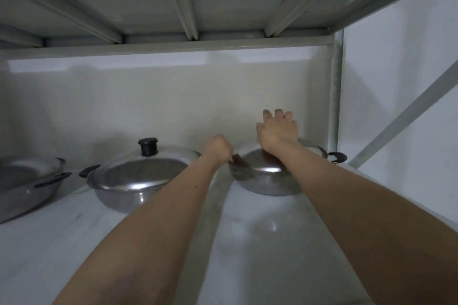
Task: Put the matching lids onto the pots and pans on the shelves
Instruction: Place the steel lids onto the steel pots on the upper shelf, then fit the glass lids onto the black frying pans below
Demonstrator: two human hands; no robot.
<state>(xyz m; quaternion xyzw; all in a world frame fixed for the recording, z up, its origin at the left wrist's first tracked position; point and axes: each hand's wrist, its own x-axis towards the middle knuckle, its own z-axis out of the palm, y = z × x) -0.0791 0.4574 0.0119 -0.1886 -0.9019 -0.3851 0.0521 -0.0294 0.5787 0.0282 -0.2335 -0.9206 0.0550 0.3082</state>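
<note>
Steel, shiny and thin, makes up everything on this shelf (260, 235): a right pot (267, 182) near the corner post, a middle pot (124, 193) already wearing its lid with a black knob (148, 146), and an uncovered pan (22, 195) at far left. On the right pot a domed lid (262, 160) sits roughly in place. My right hand (277, 131) hovers over its top with fingers spread and lifted, gripping nothing I can see; the palm hides the knob, if there is one. My left hand (218, 147) is curled into a fist at the pot's left rim, apparently pinching a handle or the lid edge, though I cannot tell which. Such a lid should be light and stiff but slippery on its polished dome, so the knob is the safest hold; the rim is thin and slides easily. It probably needs a small nudge to seat evenly. The pot itself may skate on the smooth shelf, hence bracing its side makes sense.
</note>
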